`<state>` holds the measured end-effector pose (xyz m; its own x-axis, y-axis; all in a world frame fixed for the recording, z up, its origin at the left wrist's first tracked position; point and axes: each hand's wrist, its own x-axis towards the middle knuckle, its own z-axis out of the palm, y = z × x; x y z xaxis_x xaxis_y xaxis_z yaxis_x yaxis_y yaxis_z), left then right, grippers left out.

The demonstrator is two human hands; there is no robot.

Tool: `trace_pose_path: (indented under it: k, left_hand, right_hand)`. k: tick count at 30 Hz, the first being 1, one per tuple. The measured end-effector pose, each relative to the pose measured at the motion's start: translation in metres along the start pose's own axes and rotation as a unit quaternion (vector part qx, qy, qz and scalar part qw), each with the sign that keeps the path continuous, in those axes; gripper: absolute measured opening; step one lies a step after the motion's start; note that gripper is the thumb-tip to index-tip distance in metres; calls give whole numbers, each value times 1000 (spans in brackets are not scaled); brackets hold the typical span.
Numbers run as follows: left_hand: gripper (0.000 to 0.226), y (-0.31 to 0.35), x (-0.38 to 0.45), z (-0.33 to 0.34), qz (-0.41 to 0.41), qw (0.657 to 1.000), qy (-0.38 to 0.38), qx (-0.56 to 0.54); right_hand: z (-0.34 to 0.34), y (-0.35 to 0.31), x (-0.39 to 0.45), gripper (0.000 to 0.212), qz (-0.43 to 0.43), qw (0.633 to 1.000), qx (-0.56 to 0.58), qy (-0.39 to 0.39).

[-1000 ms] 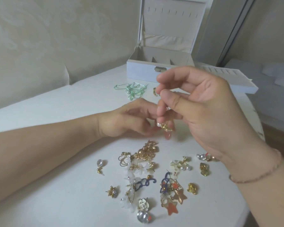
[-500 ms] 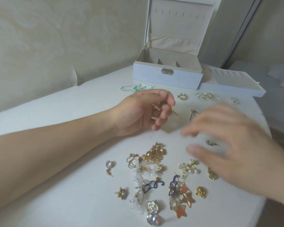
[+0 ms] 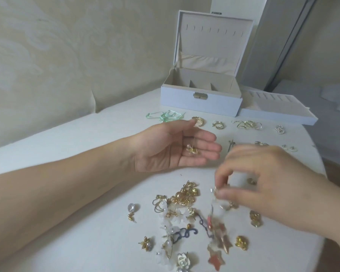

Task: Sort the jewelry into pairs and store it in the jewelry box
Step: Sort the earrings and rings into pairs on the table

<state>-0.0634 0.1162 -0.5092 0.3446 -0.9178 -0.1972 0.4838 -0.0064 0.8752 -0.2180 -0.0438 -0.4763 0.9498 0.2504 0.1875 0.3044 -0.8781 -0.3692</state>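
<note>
Left hand (image 3: 177, 150): palm up and spread flat above the bench (image 3: 86, 242), a gold flower earring (image 3: 192, 151) lying on its fingers.
Jewelry pile (image 3: 186, 218): loose on the bench, below that hand.
Right hand (image 3: 263, 185): blurred, fingertips pinching a small piece over the pile.
Jewelry box (image 3: 201, 104): lid up, behind.

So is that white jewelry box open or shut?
Open. The jewelry box has its lid standing upright, and the dividers inside show.
</note>
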Motion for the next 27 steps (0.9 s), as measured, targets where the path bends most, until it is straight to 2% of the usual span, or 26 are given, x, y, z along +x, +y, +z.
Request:
trace_pose_path:
  k: [2,6,10,13,15,17,20,22,25,27]
  left_hand:
    - [55,2,-1,-2,-37,999,-35,12]
    - [67,4,-5,0,-60,993,-98,37]
    - [48,7,-11,4,-40,989,-88,110]
    - [33,9,-14,5,-8,991,-72,115]
    - [30,11,-15,8,17,992,-63,111]
    - [28,13,-15,10,36,992,-58,103]
    - [31,15,-18,14,49,991,-69,105]
    - [31,15,-18,16,52,991,-71,98]
    - [29,15,-20,20,64,991,-74,89]
    - [29,16,-21,23,77,990,-70,94]
  right_hand:
    - [-10,-1,12,10,21,996,70,42]
    - [-14,2,41,9,27,995,59,72]
    - [-15,7,53,15,47,989,93,101]
    - [-6,14,51,16,60,982,118,138]
    - [9,18,44,13,76,963,168,197]
    - [23,18,33,16,83,946,222,222]
    - [32,6,19,26,43,955,257,140]
    - [32,0,14,22,31,948,301,97]
    - [34,-2,9,7,63,943,314,87]
    - [40,-2,5,14,93,951,280,98]
